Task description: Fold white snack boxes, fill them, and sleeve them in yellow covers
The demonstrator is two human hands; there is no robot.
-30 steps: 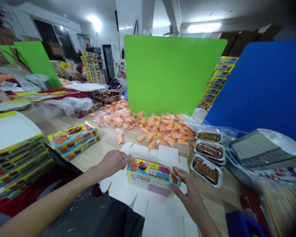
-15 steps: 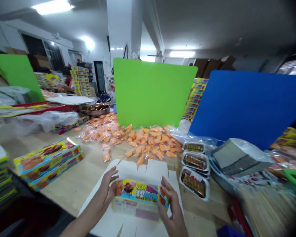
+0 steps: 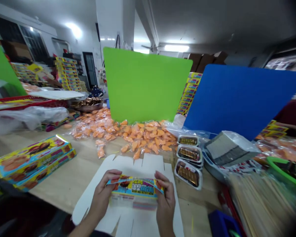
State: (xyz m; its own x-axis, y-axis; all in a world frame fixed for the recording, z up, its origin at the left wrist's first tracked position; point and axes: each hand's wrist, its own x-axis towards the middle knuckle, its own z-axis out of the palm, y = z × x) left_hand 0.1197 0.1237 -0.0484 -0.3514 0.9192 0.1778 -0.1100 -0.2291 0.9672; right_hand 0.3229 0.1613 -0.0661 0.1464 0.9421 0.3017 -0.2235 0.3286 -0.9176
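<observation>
Between my two hands is a small printed box [image 3: 141,189] in yellow, blue and pink, its lower side pale with pinkish stripes. My left hand [image 3: 104,191] has its fingers closed on the left end. On the right end, my right hand [image 3: 165,194] grips with thumb and fingers. Narrow printed edges stand up along the box's top near both hands. Its inside is hidden. Under it a flat white cardboard blank [image 3: 91,200] with slits and tabs lies on the table.
Printed cartons [image 3: 37,158] are stacked at left. Wrapped orange drumstick-shaped pieces [image 3: 148,136] spread behind the cardboard. Clear trays with gold packets [image 3: 188,172] stand at right, near a bundle of sticks [image 3: 261,200] and a blue container [image 3: 220,223]. Green [image 3: 145,85] and blue [image 3: 241,98] panels rise behind.
My fingers have closed in around the ends of the box, and its top edges now stand up. The whole view has shifted, with surroundings appearing further left.
</observation>
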